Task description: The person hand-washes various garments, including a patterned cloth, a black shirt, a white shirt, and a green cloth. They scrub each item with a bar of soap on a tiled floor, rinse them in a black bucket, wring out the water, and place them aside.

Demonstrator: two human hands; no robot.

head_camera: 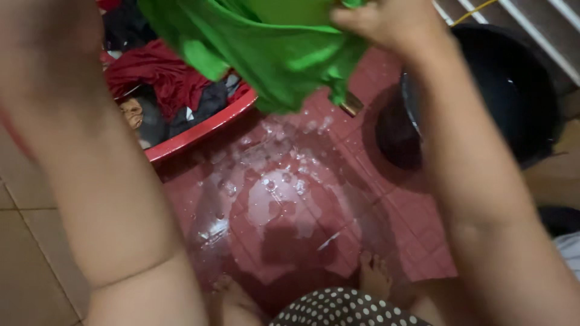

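In the head view, open wet red tiled floor (290, 205) is bounded by a red basin (199, 130) of clothes at upper left and a black bucket (507, 90) at right. One green garment (272, 48) is held up above the floor. The right hand (386, 21) is closed on its upper edge. The left hand (42, 36) is blurred; its grip cannot be told. Two bare feet (374, 274) are seen below.

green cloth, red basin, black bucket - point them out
green cloth (272, 54), head view, middle of the hanging fabric
red basin (199, 130), head view, front rim
black bucket (513, 90), head view, dark inner wall
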